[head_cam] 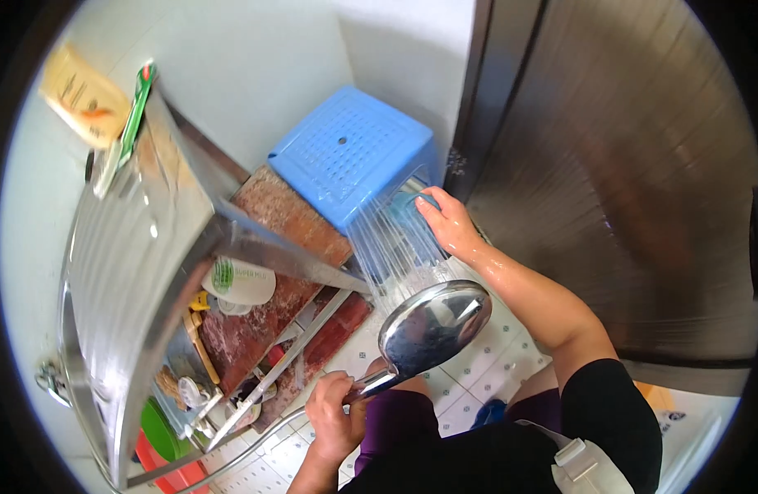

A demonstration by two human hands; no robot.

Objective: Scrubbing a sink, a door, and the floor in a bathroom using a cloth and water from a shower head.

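My left hand [336,417] is closed around the handle of a chrome shower head [437,327], whose jets spray away from me. They fall on the near side of an upturned blue plastic stool [354,154] in the corner. A blue-green cloth [410,210] is under my right hand [450,222], which holds it against the stool's wet side; the fingertips are partly hidden. The metal shower hose [255,441] runs from the handle to the lower left.
A metal rack [169,204] at left bears a yellow bottle [86,96] and a green toothbrush [137,114]. Below are a white bottle [243,281], a wooden-handled brush [200,346], and green [160,429] and red basins [169,469]. A brown metallic panel [613,185] stands at right.
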